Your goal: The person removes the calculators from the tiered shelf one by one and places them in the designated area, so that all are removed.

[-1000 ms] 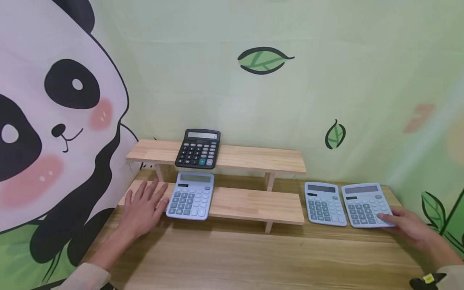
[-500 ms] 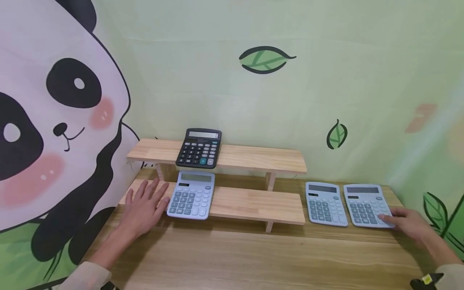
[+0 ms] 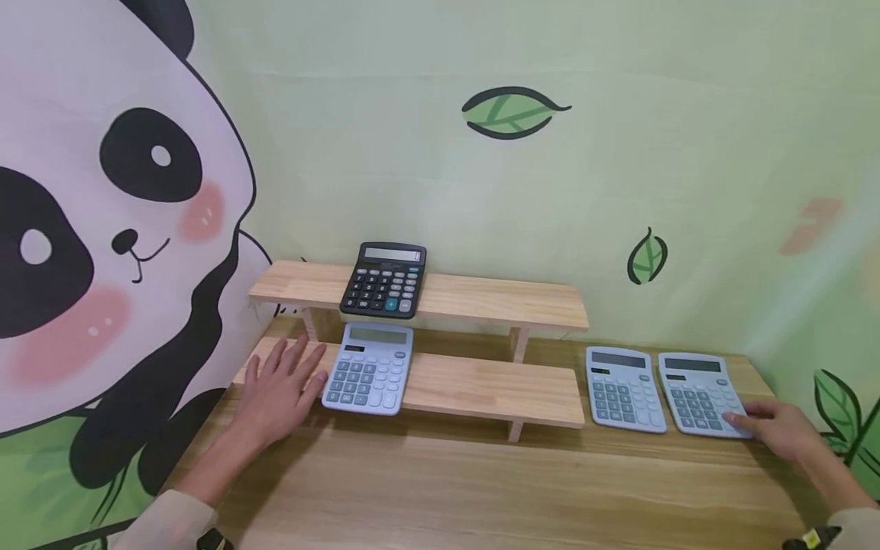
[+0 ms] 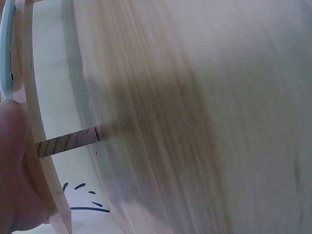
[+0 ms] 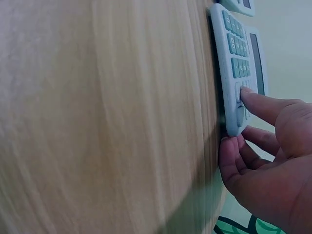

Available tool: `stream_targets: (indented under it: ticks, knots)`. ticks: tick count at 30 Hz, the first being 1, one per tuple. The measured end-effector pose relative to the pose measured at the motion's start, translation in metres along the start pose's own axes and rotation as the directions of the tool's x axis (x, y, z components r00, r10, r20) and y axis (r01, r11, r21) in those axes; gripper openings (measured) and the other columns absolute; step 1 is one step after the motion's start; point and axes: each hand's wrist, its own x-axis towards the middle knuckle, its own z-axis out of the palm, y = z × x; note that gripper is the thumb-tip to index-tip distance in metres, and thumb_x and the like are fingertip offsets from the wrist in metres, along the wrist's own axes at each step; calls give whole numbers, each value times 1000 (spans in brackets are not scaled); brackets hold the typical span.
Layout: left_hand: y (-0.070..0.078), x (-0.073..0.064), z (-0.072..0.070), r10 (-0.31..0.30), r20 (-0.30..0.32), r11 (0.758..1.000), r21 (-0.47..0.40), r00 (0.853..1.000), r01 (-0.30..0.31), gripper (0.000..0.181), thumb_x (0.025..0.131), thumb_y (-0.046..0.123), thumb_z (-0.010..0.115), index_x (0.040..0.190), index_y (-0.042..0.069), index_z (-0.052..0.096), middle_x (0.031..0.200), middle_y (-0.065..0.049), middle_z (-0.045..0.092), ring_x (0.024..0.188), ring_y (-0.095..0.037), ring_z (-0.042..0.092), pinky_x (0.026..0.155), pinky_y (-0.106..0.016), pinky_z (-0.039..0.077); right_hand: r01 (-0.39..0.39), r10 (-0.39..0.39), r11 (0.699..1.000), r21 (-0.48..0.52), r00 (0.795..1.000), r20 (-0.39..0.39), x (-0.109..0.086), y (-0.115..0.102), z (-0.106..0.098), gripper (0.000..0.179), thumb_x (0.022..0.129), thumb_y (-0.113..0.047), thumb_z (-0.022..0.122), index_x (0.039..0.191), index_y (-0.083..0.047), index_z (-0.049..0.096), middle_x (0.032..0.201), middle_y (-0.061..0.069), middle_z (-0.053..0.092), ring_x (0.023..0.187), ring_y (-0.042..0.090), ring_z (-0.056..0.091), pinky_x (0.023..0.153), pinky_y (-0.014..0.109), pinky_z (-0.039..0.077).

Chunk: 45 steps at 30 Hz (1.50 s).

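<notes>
My right hand (image 3: 780,428) pinches the lower right corner of a pale blue calculator (image 3: 701,393), which lies on the wooden table. In the right wrist view the thumb presses on its keys (image 5: 256,100) while the other fingers curl at its edge. Just left of it lies a matching pale blue calculator (image 3: 624,388), a narrow gap between them. My left hand (image 3: 275,397) rests with fingers spread on the lower shelf (image 3: 481,382), its thumb at the side of a third pale blue calculator (image 3: 370,370) leaning there. A black calculator (image 3: 383,281) leans on the upper shelf (image 3: 502,298).
The two-step wooden stand has short upright supports (image 3: 516,429) under its shelves. Behind it hangs a green backdrop (image 3: 385,153) with a printed panda (image 3: 172,267) and leaves. Bare wooden tabletop (image 3: 447,489) stretches in front of the stand.
The calculator in my right hand has turned slightly, lining up more evenly with its neighbour. My left hand stays on the shelf. The whole head view has shifted a little.
</notes>
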Motion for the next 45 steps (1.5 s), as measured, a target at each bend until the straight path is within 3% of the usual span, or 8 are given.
stream_targets:
  ticks: [7, 20, 25, 31, 37, 40, 43, 45]
  knots:
    - [2, 2, 2, -5, 10, 1000, 6, 1000, 4, 63, 113, 54, 32, 164, 19, 42, 172, -20, 27, 157, -51, 17, 117, -80, 8, 20, -21, 999, -26, 998, -59, -6, -1, 5, 76, 106, -38, 65, 142, 26, 42, 137, 47, 47, 114, 51, 52, 93, 59, 46]
    - [3, 4, -2, -2, 9, 1000, 2, 1000, 2, 65, 113, 55, 30, 165, 18, 41, 172, -21, 26, 157, -51, 16, 117, -80, 7, 6, -15, 997, -76, 993, -117, -8, -2, 10, 81, 108, -46, 57, 142, 26, 40, 137, 48, 45, 119, 60, 50, 98, 69, 44]
    - [3, 2, -2, -11, 20, 1000, -3, 1000, 11, 65, 112, 55, 31, 164, 18, 41, 172, -21, 25, 157, -52, 16, 117, -81, 6, 98, -128, 973, -210, 982, -138, -11, -16, 9, 81, 110, -46, 51, 135, 31, 41, 128, 51, 50, 115, 63, 53, 93, 69, 48]
    - [2, 2, -2, -8, 14, 1000, -3, 1000, 8, 64, 112, 55, 32, 164, 18, 42, 172, -22, 26, 156, -53, 17, 116, -81, 7, 222, -276, 948, -228, 930, -243, -31, -55, 11, 71, 111, -40, 55, 134, 27, 46, 124, 48, 55, 111, 60, 57, 87, 67, 50]
    - [3, 4, -1, -3, 18, 1000, -3, 1000, 3, 65, 112, 55, 32, 164, 18, 42, 172, -22, 27, 156, -53, 17, 116, -81, 7, 336, -374, 926, -172, 878, -300, -55, -114, 22, 62, 110, -39, 58, 140, 15, 53, 128, 39, 61, 116, 56, 58, 89, 67, 50]
    - [4, 4, -2, -8, 20, 1000, -4, 1000, 8, 65, 112, 56, 32, 164, 18, 42, 172, -21, 26, 156, -53, 16, 117, -81, 6, 404, -428, 904, -139, 853, -299, -66, -146, 32, 58, 110, -37, 59, 140, 13, 55, 127, 34, 65, 116, 50, 61, 92, 59, 53]
    - [3, 3, -1, -8, 20, 1000, -2, 1000, 8, 65, 112, 56, 32, 164, 18, 42, 172, -21, 26, 156, -53, 16, 117, -81, 6, 470, -472, 879, -82, 832, -293, -79, -176, 46, 53, 109, -35, 61, 140, 8, 59, 126, 27, 69, 115, 42, 65, 93, 43, 57]
    - [3, 4, -2, -6, 17, 1000, 3, 1000, 6, 65, 112, 55, 32, 164, 17, 43, 172, -22, 26, 156, -53, 17, 117, -81, 7, 502, -489, 864, -27, 827, -276, -86, -195, 57, 51, 109, -36, 62, 140, 5, 61, 126, 23, 70, 116, 37, 66, 93, 34, 58]
